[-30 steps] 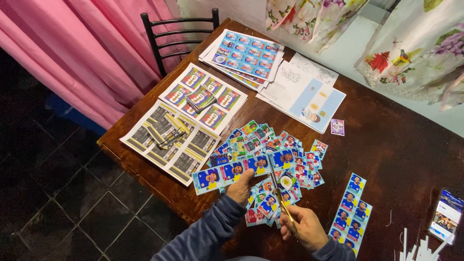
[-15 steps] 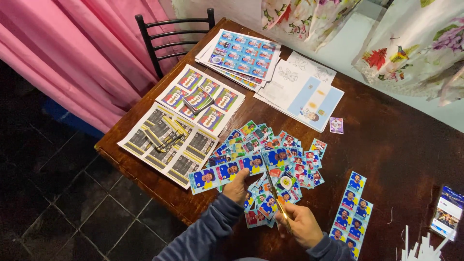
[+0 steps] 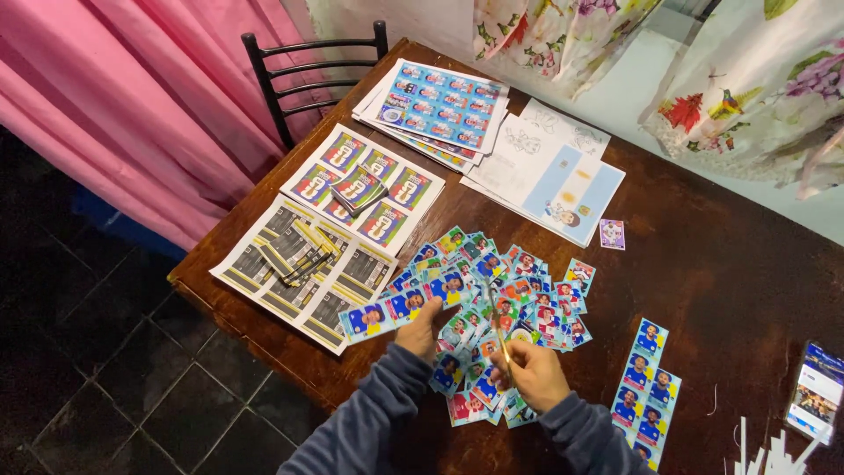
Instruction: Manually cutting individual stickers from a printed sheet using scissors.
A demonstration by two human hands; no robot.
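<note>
The dark wooden table (image 3: 721, 273) carries everything, and a black chair (image 3: 308, 75) stands at its far left corner, in front of the pink curtain (image 3: 123, 97). Near that corner lies a stack of blue printed sheets (image 3: 440, 101), and just right of it some white and light blue papers (image 3: 549, 171). Along the left edge lies a sheet with colourful cards (image 3: 365, 180) and, closer to me, a sheet with grey and yellow cards (image 3: 294, 268), which reaches the edge of the table. In the middle of the near side is a big loose pile of cut picture cards (image 3: 505, 295), many overlapping. Near the right part of the near edge lie uncut strips of blue cards (image 3: 642, 387), apart from the pile. A phone (image 3: 813, 391) lies at the near right corner, with thin white paper scraps (image 3: 765, 453) just beside it. One small purple card (image 3: 612, 234) lies alone, between the papers and the pile.

My left hand (image 3: 420, 332) pinches a strip of blue cards (image 3: 396, 310) that sticks out to the left over the pile. My right hand (image 3: 536, 374) is closed around the handles of the scissors (image 3: 499, 327), and the blades point away from me toward the strip.
</note>
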